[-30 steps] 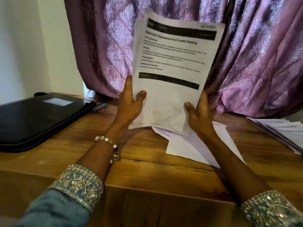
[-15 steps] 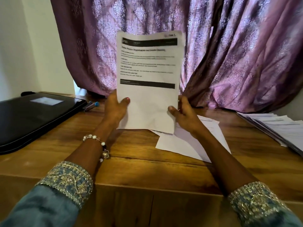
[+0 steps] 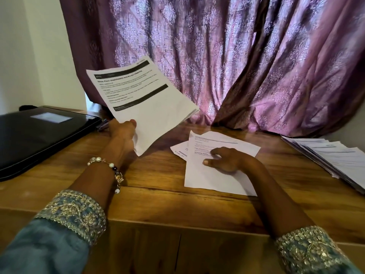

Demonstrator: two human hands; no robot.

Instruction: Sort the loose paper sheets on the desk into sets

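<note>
Two hands split the work — left hand [image 3: 123,133] pinches gathered set [image 3: 142,99] aloft; right hand [image 3: 224,160], fingers loosely spread, pins loose sheets [image 3: 215,175] for next pick

A closed black laptop [image 3: 39,133] is seen at the far left of the wooden desk [image 3: 158,198], a pen [image 3: 102,125] just beside it. Purple patterned curtains [image 3: 237,56] are hung behind.

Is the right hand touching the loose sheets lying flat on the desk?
Touching. The head view shows the right hand resting on the top loose sheet on the desk, fingers laid on the paper with no gap.
</note>
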